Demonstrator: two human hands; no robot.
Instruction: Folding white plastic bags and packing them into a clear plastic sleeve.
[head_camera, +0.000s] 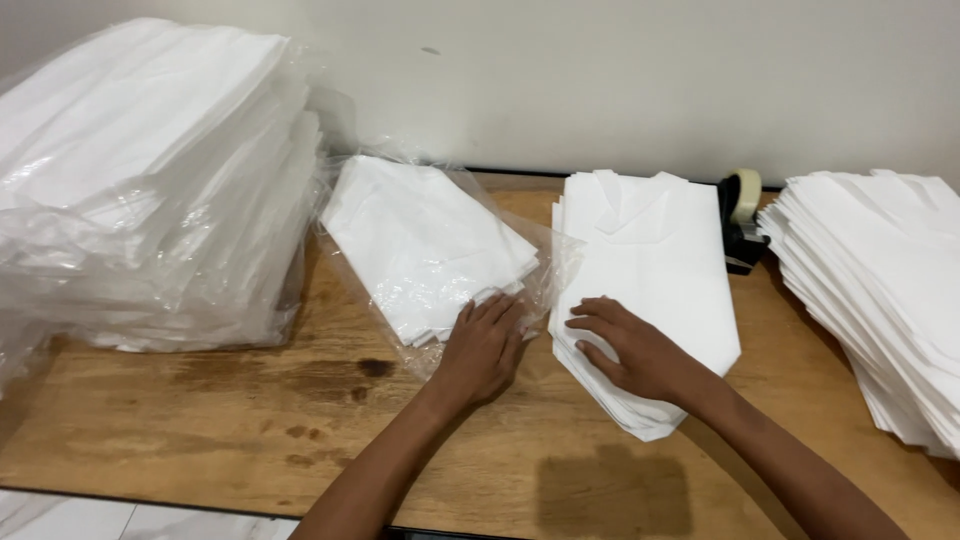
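i see my left hand (483, 350) flat, fingers spread, pinning the clear-bagged white sheets (425, 240) at centre frame; my right hand (640, 352) rests open on the folded white stack (655, 270) just right, steadying it, gripping nothing.

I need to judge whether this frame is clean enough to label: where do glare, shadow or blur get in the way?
Head view: glare streaks the clear plastic around the big wrapped stack; a dark square shadow falls on the wooden table; the white paper stack is bright, its sheet edges faint; both the left hand and right hand look sharp.
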